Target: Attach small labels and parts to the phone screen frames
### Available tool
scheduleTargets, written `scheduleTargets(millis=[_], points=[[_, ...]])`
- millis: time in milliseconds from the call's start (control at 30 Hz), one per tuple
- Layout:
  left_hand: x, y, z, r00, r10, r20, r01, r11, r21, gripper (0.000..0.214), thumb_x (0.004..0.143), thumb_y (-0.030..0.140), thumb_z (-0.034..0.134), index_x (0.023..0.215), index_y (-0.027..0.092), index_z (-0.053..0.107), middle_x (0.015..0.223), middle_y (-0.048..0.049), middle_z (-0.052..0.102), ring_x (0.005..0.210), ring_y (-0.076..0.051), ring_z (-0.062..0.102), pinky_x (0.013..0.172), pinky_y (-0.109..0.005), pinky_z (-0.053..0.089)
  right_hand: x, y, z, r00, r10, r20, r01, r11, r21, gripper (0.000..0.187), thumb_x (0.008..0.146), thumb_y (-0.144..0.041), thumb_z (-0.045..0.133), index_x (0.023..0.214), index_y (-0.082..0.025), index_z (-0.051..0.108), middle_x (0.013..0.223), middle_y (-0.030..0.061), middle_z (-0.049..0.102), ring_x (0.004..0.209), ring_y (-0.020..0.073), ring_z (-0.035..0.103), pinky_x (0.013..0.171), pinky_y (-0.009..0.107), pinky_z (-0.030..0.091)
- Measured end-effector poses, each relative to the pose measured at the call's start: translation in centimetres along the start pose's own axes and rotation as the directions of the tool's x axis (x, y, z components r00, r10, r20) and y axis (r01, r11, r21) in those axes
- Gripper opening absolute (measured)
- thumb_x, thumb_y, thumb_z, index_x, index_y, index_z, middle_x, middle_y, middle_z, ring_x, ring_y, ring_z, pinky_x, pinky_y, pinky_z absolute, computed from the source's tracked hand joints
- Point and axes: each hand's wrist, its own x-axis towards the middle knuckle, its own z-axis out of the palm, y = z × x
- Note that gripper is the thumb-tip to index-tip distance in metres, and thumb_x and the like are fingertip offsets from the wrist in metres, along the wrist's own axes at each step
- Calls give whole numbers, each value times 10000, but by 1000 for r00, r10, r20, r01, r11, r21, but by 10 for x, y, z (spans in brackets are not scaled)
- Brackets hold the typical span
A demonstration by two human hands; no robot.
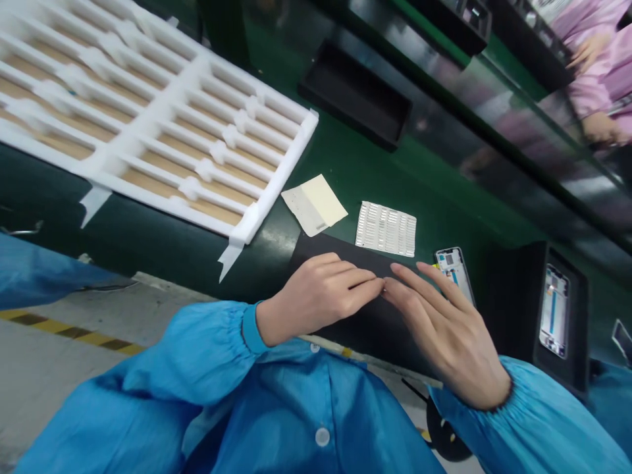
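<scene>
My left hand (316,293) and my right hand (444,326) meet fingertip to fingertip over a black mat (316,250) at the near edge of the green bench. The left fingers are pressed together in a pinch on something too small to name. The right fingers lie stretched and slightly apart, and a phone frame (454,266) lies partly under them. Just beyond the hands lies a white sheet of small stickers (386,228), with a cream and white card (315,204) to its left. Both sleeves are blue.
A large white foam tray (148,118) with long slots fills the left. A black tray (355,95) sits at the back. A black fixture (523,309) at the right holds another phone frame (553,311). Another person in pink (597,59) works at the far right.
</scene>
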Motion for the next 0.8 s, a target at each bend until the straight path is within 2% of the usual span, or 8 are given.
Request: scheduleTargets(millis=[133, 200, 433, 567, 633, 700, 733, 800], points=[[0, -1, 1, 1000, -6, 0, 6, 1000, -12, 194, 980, 86, 484, 1036, 113, 668, 985, -28, 756, 860, -144, 711, 712, -266, 511, -15, -7, 16, 949, 266, -167, -254, 963, 93, 353, 893, -102, 658, 1231, -51, 569, 1199, 168, 681, 1188, 281, 612, 1057, 471, 460], [0, 0, -1, 1000, -12, 5, 12, 1000, -8, 200, 981, 83, 478, 1035, 113, 668, 985, -29, 756, 857, -145, 713, 723, -270, 519, -23, -12, 25, 921, 324, -216, -313, 946, 84, 362, 885, -107, 674, 1237, -100, 586, 1237, 148, 667, 1200, 275, 606, 1063, 476, 442], [2, 3, -6, 996, -20, 82, 20, 1000, -3, 191, 976, 89, 483, 1048, 123, 656, 1015, -43, 748, 877, -156, 710, 739, -281, 529, -31, -23, 45, 934, 205, -293, -255, 956, -143, 337, 838, -90, 727, 1165, -126, 651, 1191, 45, 695, 1160, 274, 627, 1147, 489, 325], [2, 5, -11, 989, -6, 145, 8, 1000, -16, 184, 973, 91, 483, 1064, 109, 642, 1036, -56, 736, 897, -179, 700, 744, -304, 531, -25, -25, 50, 917, 174, -358, -257, 946, -197, 196, 820, -94, 742, 990, -180, 694, 1158, 2, 714, 1128, 250, 643, 1180, 517, 254], [3, 8, -12, 981, -1, 193, 0, 1000, 3, 207, 976, 90, 466, 1104, 91, 629, 1048, -77, 726, 908, -196, 692, 754, -322, 534, -22, -22, 50, 906, 195, -376, -255, 960, -117, 136, 842, -130, 725, 953, -195, 679, 1143, 3, 723, 1154, 247, 628, 1186, 532, 227], [3, 10, -14, 967, -15, 255, 6, 999, 36, 241, 978, 95, 454, 1160, 77, 611, 1063, -102, 714, 920, -222, 684, 765, -349, 536, -21, -17, 45, 883, 325, -340, -308, 946, 106, 154, 892, -237, 679, 1038, -197, 652, 1186, 37, 706, 1233, 274, 573, 1172, 558, 246], [3, 11, -16, 957, -29, 288, 19, 999, 40, 254, 978, 97, 448, 1175, 81, 608, 1066, -106, 709, 921, -228, 680, 766, -357, 536, -23, -15, 40, 855, 420, -305, -354, 902, 249, 219, 918, -300, 637, 1109, -193, 631, 1226, 61, 685, 1275, 292, 535, 1154, 570, 281], [2, 10, -28, 936, -72, 345, 75, 997, 5, 261, 980, 96, 440, 1167, 117, 620, 1070, -92, 705, 927, -222, 674, 779, -355, 532, -28, -10, 29, 749, 606, -266, -436, 754, 491, 334, 955, -384, 541, 1222, -191, 591, 1278, 96, 646, 1319, 320, 486, 1111, 587, 352]])
